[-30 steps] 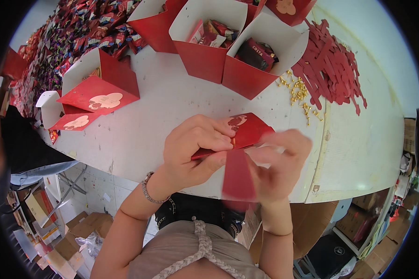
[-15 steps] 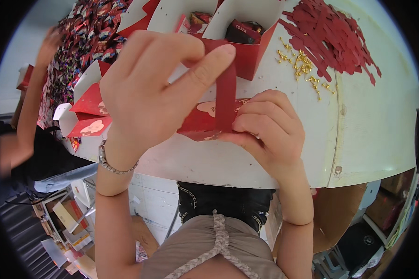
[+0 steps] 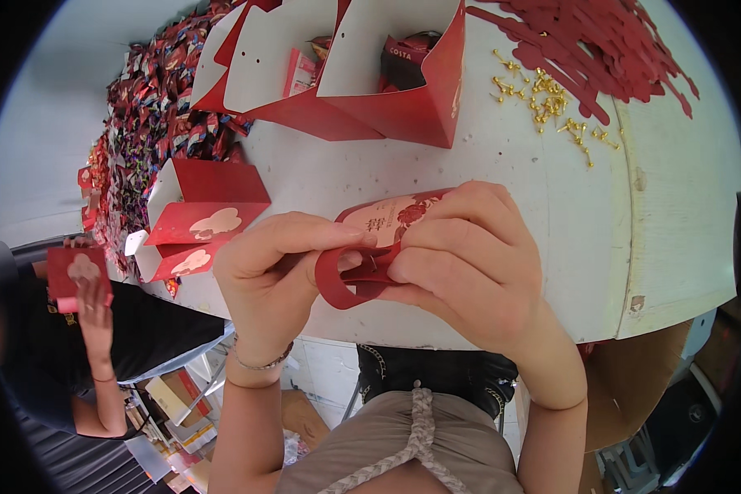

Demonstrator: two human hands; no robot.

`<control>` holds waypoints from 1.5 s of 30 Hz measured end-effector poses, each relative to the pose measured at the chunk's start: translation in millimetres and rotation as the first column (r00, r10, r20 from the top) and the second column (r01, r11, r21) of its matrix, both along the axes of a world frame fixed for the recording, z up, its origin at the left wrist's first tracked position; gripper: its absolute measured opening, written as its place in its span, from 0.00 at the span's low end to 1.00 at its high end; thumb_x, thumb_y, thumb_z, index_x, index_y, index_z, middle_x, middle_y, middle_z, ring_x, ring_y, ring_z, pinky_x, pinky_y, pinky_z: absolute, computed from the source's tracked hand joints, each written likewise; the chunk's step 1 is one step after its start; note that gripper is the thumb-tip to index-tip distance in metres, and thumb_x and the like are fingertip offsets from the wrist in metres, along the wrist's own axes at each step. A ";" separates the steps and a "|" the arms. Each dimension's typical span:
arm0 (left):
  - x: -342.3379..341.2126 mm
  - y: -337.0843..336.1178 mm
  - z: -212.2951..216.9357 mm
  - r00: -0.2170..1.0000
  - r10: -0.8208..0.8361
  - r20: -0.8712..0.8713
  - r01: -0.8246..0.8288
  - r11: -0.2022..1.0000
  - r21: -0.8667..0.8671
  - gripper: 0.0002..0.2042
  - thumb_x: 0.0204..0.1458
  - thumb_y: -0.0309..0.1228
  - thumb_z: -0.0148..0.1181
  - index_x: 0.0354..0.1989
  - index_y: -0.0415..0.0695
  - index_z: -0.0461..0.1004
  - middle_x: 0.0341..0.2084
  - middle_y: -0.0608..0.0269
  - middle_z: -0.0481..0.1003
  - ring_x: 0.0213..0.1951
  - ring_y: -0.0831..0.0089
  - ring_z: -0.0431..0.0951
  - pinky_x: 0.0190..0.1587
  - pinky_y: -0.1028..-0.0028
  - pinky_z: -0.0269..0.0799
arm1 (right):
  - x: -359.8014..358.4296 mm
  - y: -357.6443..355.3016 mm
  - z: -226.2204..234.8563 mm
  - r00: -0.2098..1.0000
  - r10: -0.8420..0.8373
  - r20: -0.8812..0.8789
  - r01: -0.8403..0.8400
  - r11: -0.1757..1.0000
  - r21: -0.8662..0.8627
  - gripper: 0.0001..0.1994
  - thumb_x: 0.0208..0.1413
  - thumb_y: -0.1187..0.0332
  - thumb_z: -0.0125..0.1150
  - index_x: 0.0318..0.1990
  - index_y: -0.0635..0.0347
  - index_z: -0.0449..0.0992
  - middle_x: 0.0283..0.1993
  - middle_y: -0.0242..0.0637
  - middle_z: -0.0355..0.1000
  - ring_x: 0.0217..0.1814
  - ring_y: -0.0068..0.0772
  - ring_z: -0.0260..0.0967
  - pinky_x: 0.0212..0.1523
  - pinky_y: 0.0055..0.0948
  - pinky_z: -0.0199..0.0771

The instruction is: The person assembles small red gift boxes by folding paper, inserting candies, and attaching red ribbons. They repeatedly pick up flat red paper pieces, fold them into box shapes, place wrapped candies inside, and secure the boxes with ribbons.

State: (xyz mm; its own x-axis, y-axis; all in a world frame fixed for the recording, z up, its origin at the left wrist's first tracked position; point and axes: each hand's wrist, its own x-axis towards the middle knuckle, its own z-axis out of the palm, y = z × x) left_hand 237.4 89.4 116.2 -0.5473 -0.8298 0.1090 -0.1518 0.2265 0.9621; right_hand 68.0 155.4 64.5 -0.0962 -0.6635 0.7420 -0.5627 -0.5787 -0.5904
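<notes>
While your left hand (image 3: pixel 265 262) pinches the looped strap (image 3: pixel 329 284), your right hand (image 3: pixel 473 267) clasps strap and lettered box (image 3: pixel 383 216) near the table edge (image 3: pixel 387 335).

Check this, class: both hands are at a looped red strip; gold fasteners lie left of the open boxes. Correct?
Wrong side: the head view shows gold fasteners right of the open boxes. The left hand and right hand are at the looped red strip.
</notes>
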 end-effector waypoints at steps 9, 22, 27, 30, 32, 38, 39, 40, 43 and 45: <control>4.2 -0.5 -3.4 0.998 -0.068 -0.014 0.065 0.989 -0.131 0.08 0.45 0.14 0.58 0.35 0.33 0.76 0.30 0.56 0.77 0.32 0.74 0.77 0.36 0.78 0.73 | 4.7 -3.7 -4.9 0.998 -0.032 0.053 0.034 0.998 -0.046 0.16 0.27 0.65 0.73 0.24 0.58 0.73 0.29 0.31 0.69 0.32 0.36 0.65 0.32 0.33 0.63; 6.5 -0.6 -13.5 0.992 -0.015 -0.127 0.002 0.995 -0.097 0.08 0.49 0.14 0.55 0.38 0.33 0.72 0.33 0.57 0.74 0.34 0.72 0.76 0.38 0.78 0.73 | 2.5 -2.0 -1.7 0.999 -0.033 0.031 0.033 0.999 0.005 0.15 0.27 0.64 0.73 0.25 0.57 0.73 0.30 0.29 0.69 0.31 0.35 0.65 0.32 0.33 0.62; 2.4 3.9 -11.2 0.990 -0.037 -0.135 0.023 0.994 -0.105 0.08 0.47 0.13 0.56 0.36 0.33 0.73 0.31 0.55 0.76 0.34 0.70 0.78 0.40 0.75 0.74 | 2.6 -2.3 -1.8 0.999 -0.030 0.043 0.030 1.000 0.007 0.16 0.28 0.64 0.72 0.26 0.57 0.73 0.30 0.30 0.69 0.31 0.35 0.66 0.32 0.33 0.62; 6.1 2.3 -12.7 0.995 -0.066 -0.070 0.055 0.987 -0.148 0.07 0.45 0.14 0.58 0.34 0.34 0.74 0.30 0.55 0.76 0.34 0.68 0.78 0.42 0.72 0.75 | 2.8 -1.1 -2.5 0.998 -0.040 0.046 0.039 0.999 0.016 0.15 0.28 0.64 0.72 0.26 0.56 0.73 0.30 0.30 0.69 0.31 0.35 0.66 0.32 0.33 0.62; 8.6 1.2 -14.9 0.994 -0.094 -0.062 0.081 0.978 -0.195 0.08 0.42 0.15 0.60 0.33 0.35 0.75 0.30 0.55 0.76 0.33 0.66 0.79 0.42 0.71 0.75 | 4.3 -1.0 -3.2 0.997 -0.050 0.058 0.050 0.999 0.014 0.15 0.28 0.64 0.72 0.26 0.56 0.73 0.30 0.30 0.69 0.31 0.35 0.65 0.32 0.34 0.63; 9.9 -2.1 -15.3 0.980 -0.200 -0.017 0.175 0.893 -0.415 0.13 0.35 0.20 0.67 0.33 0.40 0.77 0.31 0.56 0.75 0.33 0.66 0.77 0.37 0.72 0.76 | 3.4 0.6 -3.3 0.999 0.002 0.053 -0.002 1.000 0.012 0.15 0.29 0.65 0.70 0.28 0.58 0.74 0.31 0.31 0.70 0.33 0.35 0.66 0.34 0.33 0.63; 10.9 -0.1 -13.8 0.988 -0.152 0.024 0.150 0.911 -0.384 0.14 0.35 0.20 0.67 0.34 0.40 0.77 0.32 0.56 0.75 0.34 0.67 0.77 0.37 0.72 0.76 | 2.4 1.0 -2.7 0.999 0.018 0.034 -0.019 1.000 0.014 0.14 0.29 0.66 0.69 0.28 0.58 0.74 0.31 0.30 0.70 0.33 0.34 0.66 0.35 0.32 0.64; 11.5 3.3 -10.7 0.992 -0.106 0.065 0.122 0.928 -0.353 0.15 0.34 0.21 0.68 0.35 0.41 0.78 0.33 0.56 0.75 0.34 0.67 0.77 0.37 0.72 0.75 | 1.4 1.5 0.0 1.000 0.023 0.016 -0.023 1.000 0.015 0.14 0.29 0.68 0.67 0.28 0.59 0.73 0.33 0.30 0.70 0.35 0.32 0.68 0.37 0.31 0.64; 8.5 -1.7 -10.0 0.985 -0.131 0.112 0.161 0.933 -0.321 0.17 0.33 0.23 0.70 0.37 0.41 0.78 0.35 0.57 0.74 0.35 0.67 0.76 0.36 0.73 0.75 | 1.3 0.7 2.0 1.000 0.029 -0.008 -0.029 1.000 -0.009 0.13 0.28 0.69 0.65 0.27 0.61 0.73 0.33 0.30 0.70 0.36 0.31 0.69 0.38 0.30 0.66; 7.1 -5.4 -9.0 0.977 -0.165 0.133 0.204 0.909 -0.365 0.18 0.33 0.25 0.71 0.38 0.41 0.79 0.36 0.58 0.74 0.36 0.67 0.76 0.36 0.74 0.75 | 2.8 0.1 1.7 1.000 0.022 -0.012 -0.022 0.999 -0.025 0.14 0.27 0.70 0.65 0.27 0.61 0.73 0.33 0.31 0.70 0.35 0.31 0.68 0.37 0.30 0.67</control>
